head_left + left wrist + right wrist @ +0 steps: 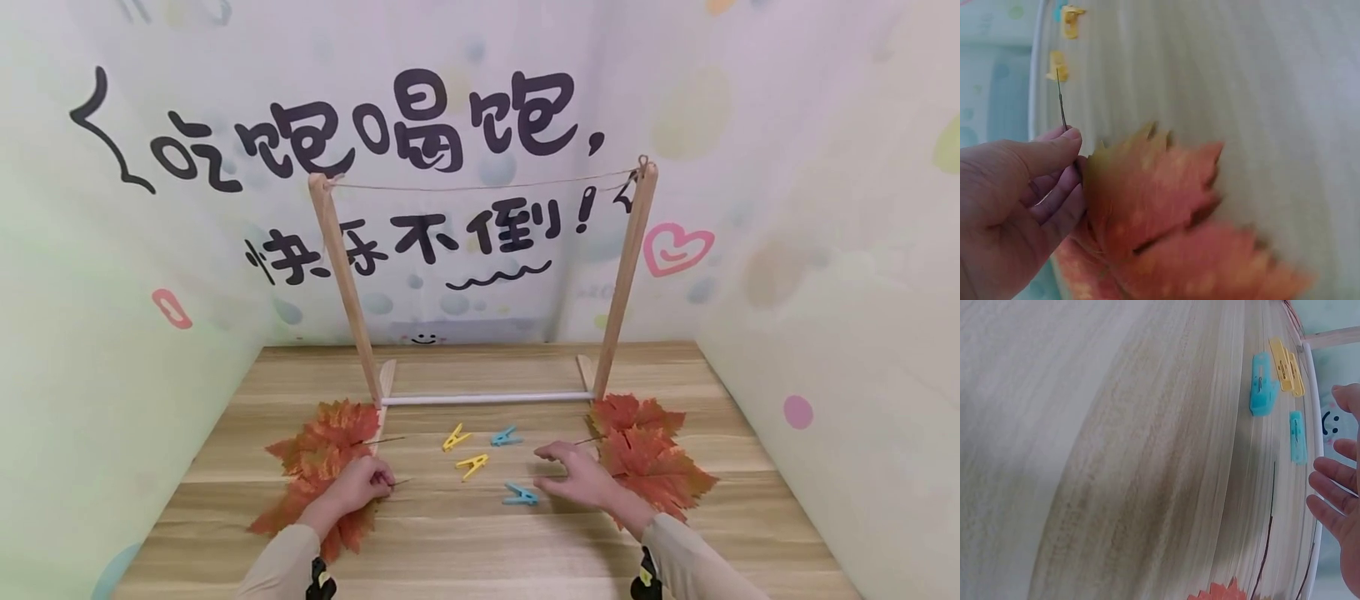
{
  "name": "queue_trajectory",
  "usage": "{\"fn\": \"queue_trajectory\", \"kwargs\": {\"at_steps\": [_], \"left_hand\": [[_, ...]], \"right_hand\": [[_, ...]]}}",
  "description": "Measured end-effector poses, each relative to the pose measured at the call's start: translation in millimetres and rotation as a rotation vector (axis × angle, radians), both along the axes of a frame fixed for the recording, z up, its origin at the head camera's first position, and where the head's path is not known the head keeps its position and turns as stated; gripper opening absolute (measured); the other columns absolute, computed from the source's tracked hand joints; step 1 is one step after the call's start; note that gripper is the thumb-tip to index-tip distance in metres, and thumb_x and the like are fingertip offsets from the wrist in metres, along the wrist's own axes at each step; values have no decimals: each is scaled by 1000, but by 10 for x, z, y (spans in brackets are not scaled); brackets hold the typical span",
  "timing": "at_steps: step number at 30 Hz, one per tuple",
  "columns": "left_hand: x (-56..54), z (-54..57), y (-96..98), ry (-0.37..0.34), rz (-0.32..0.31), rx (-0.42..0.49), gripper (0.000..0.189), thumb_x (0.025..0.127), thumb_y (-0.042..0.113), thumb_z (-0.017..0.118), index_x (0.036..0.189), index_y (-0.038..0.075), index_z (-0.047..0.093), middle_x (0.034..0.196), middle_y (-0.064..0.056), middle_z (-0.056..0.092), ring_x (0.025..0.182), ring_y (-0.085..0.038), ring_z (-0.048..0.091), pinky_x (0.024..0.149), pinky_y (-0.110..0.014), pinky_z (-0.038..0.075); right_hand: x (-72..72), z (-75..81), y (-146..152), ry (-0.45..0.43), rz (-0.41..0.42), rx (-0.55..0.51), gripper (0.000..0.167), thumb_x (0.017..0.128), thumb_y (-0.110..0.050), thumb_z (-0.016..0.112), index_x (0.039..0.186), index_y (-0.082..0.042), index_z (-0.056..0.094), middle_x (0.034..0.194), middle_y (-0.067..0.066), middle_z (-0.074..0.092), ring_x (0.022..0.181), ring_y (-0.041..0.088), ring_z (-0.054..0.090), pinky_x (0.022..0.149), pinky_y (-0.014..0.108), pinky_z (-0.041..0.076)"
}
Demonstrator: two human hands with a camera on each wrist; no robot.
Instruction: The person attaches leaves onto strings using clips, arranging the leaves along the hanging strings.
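At the left leaf pile, my left hand (356,487) pinches the thin stem (1062,106) of an orange-red artificial maple leaf (1154,212) between thumb and fingertips. The leaf's blade spreads beside and below the fingers in the left wrist view. My right hand (577,475) is held over the table near the right-hand maple leaves (660,471), fingers spread and nothing in them. Just left of it lie a near blue clothespin (521,494) and a farther blue clothespin (506,436). Two yellow clothespins, one farther (455,438) and one nearer (472,466), lie between the hands.
Behind the clothespins stands a wooden frame with a left post (345,292), a right post (626,283) and a white bottom rod (487,399). A thin string (480,188) spans the post tops. A printed cloth backdrop (480,50) surrounds the wooden table (450,558).
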State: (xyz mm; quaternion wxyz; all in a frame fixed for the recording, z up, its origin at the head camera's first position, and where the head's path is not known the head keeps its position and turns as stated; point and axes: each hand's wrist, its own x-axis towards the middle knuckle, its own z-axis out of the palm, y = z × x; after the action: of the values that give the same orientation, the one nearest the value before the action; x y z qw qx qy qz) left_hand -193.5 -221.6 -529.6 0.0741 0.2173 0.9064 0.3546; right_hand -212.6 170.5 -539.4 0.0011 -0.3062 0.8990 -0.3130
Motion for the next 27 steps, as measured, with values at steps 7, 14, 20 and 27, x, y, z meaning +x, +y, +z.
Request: {"fn": "queue_trajectory", "kwargs": {"at_steps": [7,14,20,27], "left_hand": [[-20,234,9,36,17,-7,3,78,-2,65,79,-4,62,71,-1,59,64,-4,49,57,-20,44],[-78,481,31,124,57,2,3,78,-6,64,79,-4,62,71,-3,61,65,-11,55,58,-22,47],[-117,705,59,174,73,49,4,77,-5,65,80,-3,62,73,-5,62,67,-13,57,59,-23,49],[-151,991,135,197,108,137,4,79,-3,65,83,-2,63,77,-8,65,71,-15,60,61,-24,51]], "right_hand": [[30,-21,-34,-6,1,20,45,80,-32,67,113,-3,60,105,8,62,93,20,57,79,39,48],[39,-78,-108,26,35,23,46,78,-31,69,112,-2,59,103,8,63,92,21,58,79,37,48],[64,-123,-217,11,65,12,49,74,-28,72,113,-1,59,104,8,63,93,21,59,81,35,48],[79,-196,-345,-44,87,18,56,73,-30,74,116,2,57,102,5,62,90,14,58,78,28,49]]}}
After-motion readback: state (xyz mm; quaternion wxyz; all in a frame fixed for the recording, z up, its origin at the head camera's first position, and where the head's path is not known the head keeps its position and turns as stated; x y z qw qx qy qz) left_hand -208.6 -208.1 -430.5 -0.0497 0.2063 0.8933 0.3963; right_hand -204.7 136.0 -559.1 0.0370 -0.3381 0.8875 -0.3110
